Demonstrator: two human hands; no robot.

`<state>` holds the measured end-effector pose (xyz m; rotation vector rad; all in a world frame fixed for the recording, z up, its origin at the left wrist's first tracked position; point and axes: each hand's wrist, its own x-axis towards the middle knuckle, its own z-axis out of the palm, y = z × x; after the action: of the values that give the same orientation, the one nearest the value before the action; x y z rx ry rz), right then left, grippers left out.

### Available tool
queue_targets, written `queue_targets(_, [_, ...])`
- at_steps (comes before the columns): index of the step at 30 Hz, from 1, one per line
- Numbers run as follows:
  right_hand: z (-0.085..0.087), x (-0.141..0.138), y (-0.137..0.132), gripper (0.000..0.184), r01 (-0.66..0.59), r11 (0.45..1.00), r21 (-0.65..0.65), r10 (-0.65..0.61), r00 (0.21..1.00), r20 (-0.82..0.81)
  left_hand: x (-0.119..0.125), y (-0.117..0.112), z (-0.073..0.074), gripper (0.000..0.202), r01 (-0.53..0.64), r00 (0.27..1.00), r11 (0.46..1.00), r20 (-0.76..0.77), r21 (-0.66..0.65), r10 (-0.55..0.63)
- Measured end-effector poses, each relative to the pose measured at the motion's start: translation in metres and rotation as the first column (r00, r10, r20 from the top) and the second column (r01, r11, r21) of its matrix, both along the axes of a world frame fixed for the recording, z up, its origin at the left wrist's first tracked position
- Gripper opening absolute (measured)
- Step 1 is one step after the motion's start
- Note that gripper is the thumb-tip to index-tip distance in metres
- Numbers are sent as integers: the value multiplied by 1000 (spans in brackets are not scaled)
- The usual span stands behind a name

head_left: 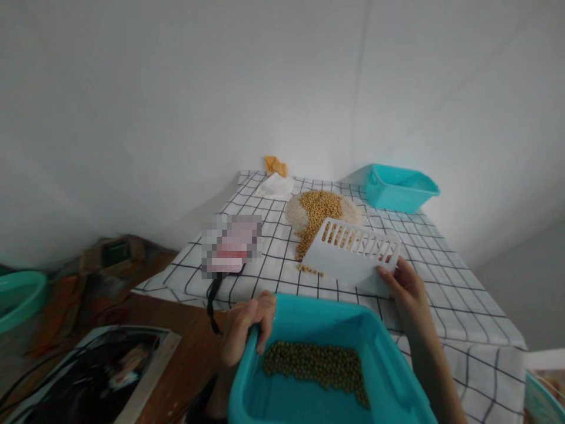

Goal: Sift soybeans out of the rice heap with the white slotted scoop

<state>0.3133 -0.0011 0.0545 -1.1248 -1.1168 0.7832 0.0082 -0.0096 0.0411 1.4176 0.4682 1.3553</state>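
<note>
My left hand (245, 330) grips the near-left rim of a teal plastic tub (388, 377), fingers curled over the edge. Green beans (315, 365) lie in the bottom of the tub. My right hand (406, 282) holds a white slotted scoop (348, 253) by its right edge, resting on the checked tablecloth (441, 277). The scoop's far edge touches a pile of yellow soybeans (318, 212) mixed with white rice (296, 213). A few loose soybeans lie at the scoop's left corner.
A second teal tub (399, 187) stands at the far right by the wall. A white tissue (276, 187) and an orange scrap (276, 165) lie at the back. A blurred pink object (230, 246) with a black strap sits left. Another teal basin (20, 297) is far left.
</note>
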Motion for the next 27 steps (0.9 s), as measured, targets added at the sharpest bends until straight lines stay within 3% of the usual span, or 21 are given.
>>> queue_targets(10, [3,-2,0,23,-34,999,9,34,999,16,1,-2,0,65,-28,1000,999,14,-27,28])
queue_targets(16, [6,-4,4,29,-114,991,-69,112,993,-32,-1,0,-1,64,-5,1000,1000,8,23,5])
queue_targets(21, [8,-2,6,30,-170,974,-149,160,984,-75,-6,-1,3,65,17,998,999,-54,-46,-19])
queue_targets(27, [11,-3,6,32,-206,961,-187,195,978,-73,-12,0,6,66,65,993,997,-93,-29,-67])
